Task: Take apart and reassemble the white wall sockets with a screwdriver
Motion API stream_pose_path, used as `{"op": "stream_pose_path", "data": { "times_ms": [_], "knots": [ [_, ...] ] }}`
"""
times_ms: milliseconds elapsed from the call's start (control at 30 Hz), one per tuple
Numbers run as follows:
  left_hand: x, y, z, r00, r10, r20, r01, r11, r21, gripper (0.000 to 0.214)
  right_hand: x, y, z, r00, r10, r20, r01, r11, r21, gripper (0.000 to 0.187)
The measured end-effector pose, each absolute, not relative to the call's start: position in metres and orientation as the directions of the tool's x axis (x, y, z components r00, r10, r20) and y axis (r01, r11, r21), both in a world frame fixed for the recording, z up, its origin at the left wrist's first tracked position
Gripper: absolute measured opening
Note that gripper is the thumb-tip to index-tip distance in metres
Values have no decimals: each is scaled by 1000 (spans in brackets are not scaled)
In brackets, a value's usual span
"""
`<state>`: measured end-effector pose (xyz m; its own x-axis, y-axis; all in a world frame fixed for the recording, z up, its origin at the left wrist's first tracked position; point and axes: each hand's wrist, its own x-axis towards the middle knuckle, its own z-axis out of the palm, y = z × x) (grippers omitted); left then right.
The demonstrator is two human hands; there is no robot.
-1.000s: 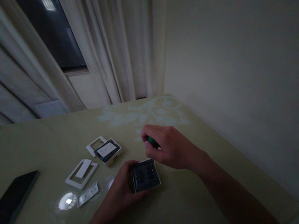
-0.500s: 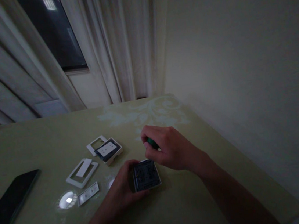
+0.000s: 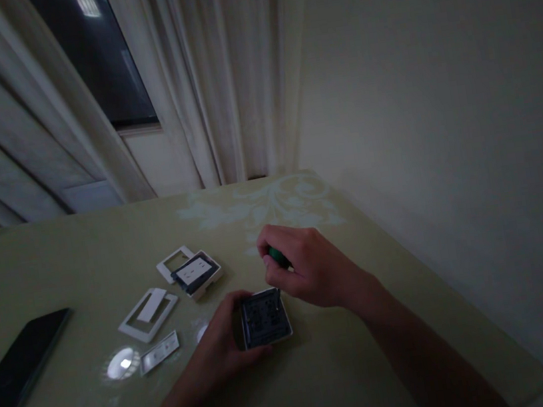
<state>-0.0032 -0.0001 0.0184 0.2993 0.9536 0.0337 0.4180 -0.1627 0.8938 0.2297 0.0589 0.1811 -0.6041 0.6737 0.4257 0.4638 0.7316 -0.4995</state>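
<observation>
The green table (image 3: pixel 336 373) bore a dark slab (image 3: pixel 21 366) at its left. The person's right hand (image 3: pixel 310 262) was curled tight, the left hand (image 3: pixel 226 338) half spread. Leftward lay 2 white frames (image 3: pixel 131 329) and a socket unit (image 3: pixel 194 271). The left clasped a dark-faced box (image 3: pixel 266 320); the right gripped a green-handled tool (image 3: pixel 280 257), shaft at the box's far right corner.

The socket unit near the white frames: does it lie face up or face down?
Face up: beyond the left hand, the socket unit shows its white panel with small dark slots on top.
</observation>
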Motion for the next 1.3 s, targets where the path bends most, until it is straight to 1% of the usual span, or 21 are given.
{"op": "stream_pose_path", "data": {
  "times_ms": [167, 300, 367, 433, 533, 600, 700, 733, 833, 900, 967, 1033, 1133, 1200, 1267, 1300],
  "knots": [
    [-3, -1, 20, 311, 950, 22, 378, -145, 914, 77, 230, 56, 184, -633, 656, 410, 443, 742, -504, 5],
    [-2, 0, 19, 326, 945, 21, 380, -151, 913, 77, 230, 48, 188, -742, 571, 350, 390, 793, -467, 6],
    [-3, 0, 18, 326, 944, 43, 389, -175, 904, 78, 230, 44, 191, -769, 557, 313, 399, 802, -444, 5],
    [-4, 1, 17, 319, 946, 62, 401, -194, 895, 78, 231, 42, 193, -755, 582, 301, 444, 792, -420, 3],
    [-6, 1, 15, 312, 949, 56, 424, -192, 885, 78, 232, 41, 194, -709, 639, 297, 517, 758, -398, 16],
    [-6, 1, 15, 321, 946, 34, 417, -174, 892, 78, 233, 41, 195, -699, 650, 298, 519, 748, -414, 16],
    [-5, 0, 16, 332, 943, 15, 380, -149, 913, 79, 234, 40, 196, -691, 652, 312, 509, 745, -431, 34],
    [-5, 0, 17, 328, 945, 21, 375, -150, 915, 79, 233, 39, 196, -674, 671, 310, 535, 732, -422, 34],
    [-4, 1, 16, 305, 951, 54, 399, -179, 899, 79, 232, 39, 197, -621, 731, 283, 624, 679, -387, 21],
    [-4, 1, 14, 299, 952, 67, 412, -192, 891, 78, 231, 39, 197, -639, 718, 277, 603, 691, -399, 19],
    [-4, 1, 12, 315, 947, 65, 403, -196, 894, 77, 230, 38, 196, -661, 690, 296, 570, 718, -400, 19],
    [-4, 1, 11, 328, 943, 63, 387, -195, 901, 76, 231, 37, 196, -653, 686, 321, 582, 726, -367, 15],
    [-4, 1, 14, 310, 946, 93, 411, -222, 884, 77, 239, 34, 201, -612, 678, 408, 579, 735, -353, 19],
    [-4, 2, 18, 296, 945, 138, 460, -268, 846, 77, 251, 32, 207, -515, 678, 525, 555, 730, -399, 24],
    [-4, 3, 24, 291, 943, 162, 508, -295, 809, 75, 268, 33, 209, -374, 694, 616, 530, 704, -472, 19],
    [-4, 3, 26, 291, 943, 159, 523, -296, 799, 75, 276, 35, 206, -313, 716, 624, 512, 681, -524, 17]
  ]
}}
